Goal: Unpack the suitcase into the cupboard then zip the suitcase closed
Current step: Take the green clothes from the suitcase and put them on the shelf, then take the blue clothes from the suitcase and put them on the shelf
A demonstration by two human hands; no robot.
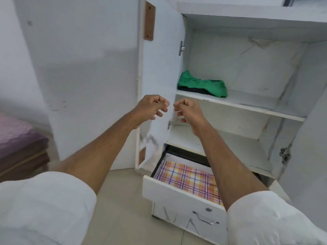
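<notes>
The white cupboard (247, 106) stands open in front of me. A green garment (203, 84) lies on a dark folded one at the left of its upper shelf. Below, a pulled-out drawer (175, 195) holds a pink, orange and purple plaid cloth (189, 177). My left hand (152, 107) and my right hand (188, 110) hang in the air side by side before the edge of the open left door (159, 68). Their fingers are loosely curled and they hold nothing. The suitcase is out of view.
The lower shelf (230, 145) shows nothing on it. The right door (315, 121) stands open at the frame's edge. A bed with a pink cover (17, 137) sits at far left, with a white wall and tiled floor (123, 200) between.
</notes>
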